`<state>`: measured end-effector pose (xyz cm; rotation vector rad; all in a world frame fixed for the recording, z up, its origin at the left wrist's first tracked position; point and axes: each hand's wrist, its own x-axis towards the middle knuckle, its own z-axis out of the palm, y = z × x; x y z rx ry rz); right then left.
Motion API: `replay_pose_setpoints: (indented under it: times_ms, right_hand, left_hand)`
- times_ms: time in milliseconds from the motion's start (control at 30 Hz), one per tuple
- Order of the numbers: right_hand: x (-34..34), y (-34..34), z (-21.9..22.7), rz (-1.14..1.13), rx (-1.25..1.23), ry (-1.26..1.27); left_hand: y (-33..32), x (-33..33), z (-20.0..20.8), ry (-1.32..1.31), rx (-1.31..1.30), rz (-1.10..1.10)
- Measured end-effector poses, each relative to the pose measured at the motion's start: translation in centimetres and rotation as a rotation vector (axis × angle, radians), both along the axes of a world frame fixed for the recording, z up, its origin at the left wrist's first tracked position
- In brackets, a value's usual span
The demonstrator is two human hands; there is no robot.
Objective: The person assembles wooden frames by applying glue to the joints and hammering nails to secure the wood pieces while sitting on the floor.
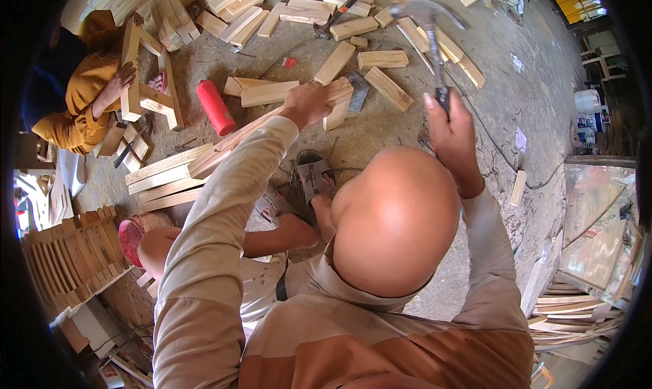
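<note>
My right hand (454, 137) is closed round the dark grip of a claw hammer (437, 56), held up with its metal head away from me. With my left hand (307, 103) I grip a long wooden board (234, 139) near its far end. That end meets a short wooden block (334, 116), which sticks out below it. The board slants down to the left, its near end over several stacked wooden strips (166, 178). My left fingers are partly hidden, and I cannot make out a nail.
Loose wooden blocks (384, 89) lie across the floor ahead, with another hammer (338, 15) among them. A red bottle (216, 108) lies left of my board. At far left, a person's hand (122, 80) holds a wooden frame (130, 49). A cable (499, 151) runs along the right.
</note>
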<state>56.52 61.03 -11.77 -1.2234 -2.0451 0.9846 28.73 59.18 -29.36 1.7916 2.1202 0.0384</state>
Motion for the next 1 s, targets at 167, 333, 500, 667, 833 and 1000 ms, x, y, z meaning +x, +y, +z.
replay_pose_setpoints:
  times_ms: [167, 333, 500, 667, 833, 1000]
  right_hand:
    - [0.9, 1.9, -8.3, 0.222, -0.033, -0.392]
    - [0.1, 2.0, -2.7, 0.109, 0.032, -0.18]
    - [-3.3, -0.2, 5.8, 0.129, 0.092, 0.493]
    - [-2.1, -0.3, -3.1, 0.119, 0.051, -0.013]
    - [0.2, 1.4, -5.7, 0.243, -0.131, -0.3]
    - [-1.0, 2.3, 8.4, 0.194, 0.269, 0.227]
  left_hand:
    - [0.4, 0.6, -0.9, -0.018, 0.092, -0.039]
    - [0.4, 0.4, -0.4, 0.0, -0.041, -0.012]
    - [-0.1, -0.3, -1.7, 0.029, 0.035, -0.026]
    - [0.2, 0.3, 0.8, -0.01, -0.058, -0.015]
    - [1.1, 0.5, -1.1, 0.004, 0.014, -0.071]
    - [-0.2, -0.6, -0.9, 0.022, -0.019, -0.013]
